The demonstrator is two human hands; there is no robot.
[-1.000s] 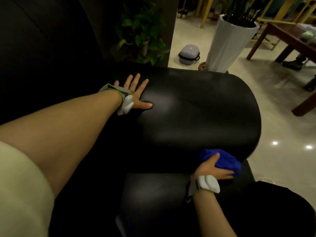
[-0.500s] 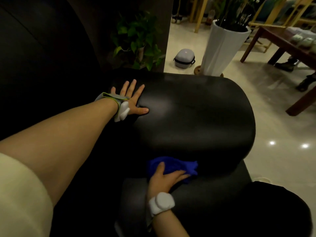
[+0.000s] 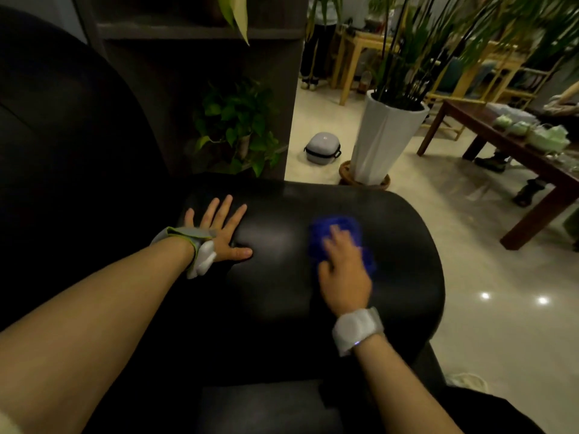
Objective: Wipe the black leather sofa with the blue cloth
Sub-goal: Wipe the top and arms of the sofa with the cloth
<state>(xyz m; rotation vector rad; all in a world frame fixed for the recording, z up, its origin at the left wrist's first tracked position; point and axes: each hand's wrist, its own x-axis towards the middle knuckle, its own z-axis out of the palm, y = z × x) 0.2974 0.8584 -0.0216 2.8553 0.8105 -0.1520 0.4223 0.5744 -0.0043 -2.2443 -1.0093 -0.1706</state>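
Blue cloth [image 3: 340,238]: on the armrest top of the black leather sofa [image 3: 360,214], under my right hand [image 3: 343,277], fingers flat, pressing | my left hand [image 3: 219,233]: splayed, braced on the leather, grasping nothing | handling: cloth likely soft, light, bunches; press with the palm | room: armrest rounds off rightward; white planter [image 3: 380,139] beyond.

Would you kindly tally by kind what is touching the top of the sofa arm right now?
Hands: 2, the left hand flat on the sofa arm, the right hand pressing the cloth.
Blue cloth: 1.
Total: 3.
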